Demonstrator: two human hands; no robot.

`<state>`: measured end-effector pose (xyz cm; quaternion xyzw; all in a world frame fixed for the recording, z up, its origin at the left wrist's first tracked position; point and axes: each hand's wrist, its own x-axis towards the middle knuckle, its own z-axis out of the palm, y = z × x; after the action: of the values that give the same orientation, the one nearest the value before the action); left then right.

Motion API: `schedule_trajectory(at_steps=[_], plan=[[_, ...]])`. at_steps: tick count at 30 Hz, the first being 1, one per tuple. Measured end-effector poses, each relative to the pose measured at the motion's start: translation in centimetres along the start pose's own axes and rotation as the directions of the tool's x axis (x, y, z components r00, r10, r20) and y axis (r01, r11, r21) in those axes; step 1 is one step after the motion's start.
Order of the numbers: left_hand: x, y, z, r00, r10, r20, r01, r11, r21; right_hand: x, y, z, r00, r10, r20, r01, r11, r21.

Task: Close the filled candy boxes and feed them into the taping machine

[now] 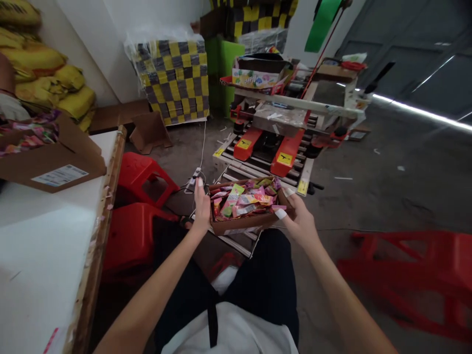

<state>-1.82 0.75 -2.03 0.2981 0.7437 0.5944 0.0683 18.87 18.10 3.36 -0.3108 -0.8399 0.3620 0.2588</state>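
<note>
A brown cardboard box full of colourful candy packets is held out in front of my knees. My left hand lies flat against its left side, fingers pointing up. On the right side my right hand grips the box's corner, with white tape on one finger. The box hovers at the near end of a roller conveyor that leads into a carton-sealing machine with orange guards.
A white table at left bears another open box of packets. Red plastic stools stand beside it and a red frame lies at right. Yellow sacks and wrapped checkered stacks line the back wall.
</note>
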Motion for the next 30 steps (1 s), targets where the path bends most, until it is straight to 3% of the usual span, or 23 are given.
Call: schedule_trajectory(at_steps=[1, 2, 3, 6, 8, 9, 11, 14, 17, 19, 21, 22, 24, 26, 27, 28, 30], plan=[[0.9, 0.8, -0.6, 0.99, 0.115, 0.076, -0.119, 0.991, 0.059, 0.3, -0.2, -0.4, 0.999, 0.02, 0.04, -0.019, 0.999, -0.025], [1.6, 1.7, -1.0, 0.953, 0.237, 0.191, -0.263, 0.957, 0.124, 0.7, -0.5, -0.8, 0.996, 0.037, 0.084, -0.032, 0.997, -0.064], [2.3, 2.5, -1.1, 0.879, 0.34, 0.333, -0.412, 0.894, 0.174, 1.1, -1.0, -1.2, 0.99, 0.045, 0.136, -0.029, 0.992, -0.119], [3.2, 4.3, 0.2, 0.555, 0.428, 0.713, -0.722, 0.674, 0.158, 2.5, -3.0, -2.4, 0.935, 0.032, 0.353, 0.092, 0.94, -0.328], [3.0, 4.5, 1.8, 0.376, 0.4, 0.836, -0.814, 0.574, 0.092, 3.4, -4.5, -2.9, 0.853, 0.03, 0.521, 0.216, 0.888, -0.405], [2.8, 4.4, 2.6, 0.324, 0.384, 0.865, -0.836, 0.544, 0.071, 3.8, -5.1, -3.0, 0.806, 0.033, 0.591, 0.272, 0.867, -0.418], [2.3, 3.9, 3.9, 0.285, 0.363, 0.887, -0.853, 0.518, 0.062, 4.6, -6.1, -2.7, 0.711, 0.042, 0.702, 0.368, 0.829, -0.422], [2.1, 3.0, 4.8, 0.261, 0.342, 0.903, -0.853, 0.52, 0.05, 5.5, -7.1, -1.6, 0.582, 0.115, 0.805, 0.467, 0.763, -0.447], [2.4, 2.8, 5.0, 0.246, 0.3, 0.922, -0.821, 0.57, 0.034, 5.7, -7.8, -0.4, 0.482, 0.194, 0.855, 0.532, 0.71, -0.461], [2.9, 3.0, 4.8, 0.255, 0.282, 0.925, -0.756, 0.654, 0.009, 5.7, -8.1, 0.0, 0.453, 0.21, 0.866, 0.551, 0.698, -0.457], [3.4, 3.1, 4.5, 0.278, 0.277, 0.92, -0.618, 0.785, -0.05, 5.9, -8.1, 0.0, 0.466, 0.216, 0.858, 0.523, 0.715, -0.464], [3.6, 3.1, 4.4, 0.32, 0.273, 0.907, -0.503, 0.86, -0.081, 6.1, -7.9, -0.1, 0.48, 0.22, 0.849, 0.495, 0.731, -0.469], [4.1, 3.0, 4.0, 0.455, 0.227, 0.861, -0.198, 0.968, -0.151, 6.7, -7.4, -0.5, 0.487, 0.227, 0.843, 0.44, 0.77, -0.461], [4.4, 3.2, 3.5, 0.599, 0.14, 0.788, 0.101, 0.964, -0.248, 7.3, -6.6, -0.8, 0.494, 0.228, 0.839, 0.37, 0.819, -0.439], [4.4, 3.4, 3.1, 0.65, 0.097, 0.753, 0.196, 0.937, -0.29, 7.6, -6.2, -0.9, 0.504, 0.227, 0.833, 0.322, 0.846, -0.425], [4.3, 3.8, 2.7, 0.685, 0.071, 0.725, 0.232, 0.922, -0.309, 7.8, -5.8, -0.9, 0.516, 0.227, 0.826, 0.269, 0.872, -0.408], [3.8, 5.0, 1.6, 0.755, 0.085, 0.65, 0.103, 0.964, -0.246, 8.1, -5.0, -0.7, 0.539, 0.234, 0.809, 0.174, 0.909, -0.379]])
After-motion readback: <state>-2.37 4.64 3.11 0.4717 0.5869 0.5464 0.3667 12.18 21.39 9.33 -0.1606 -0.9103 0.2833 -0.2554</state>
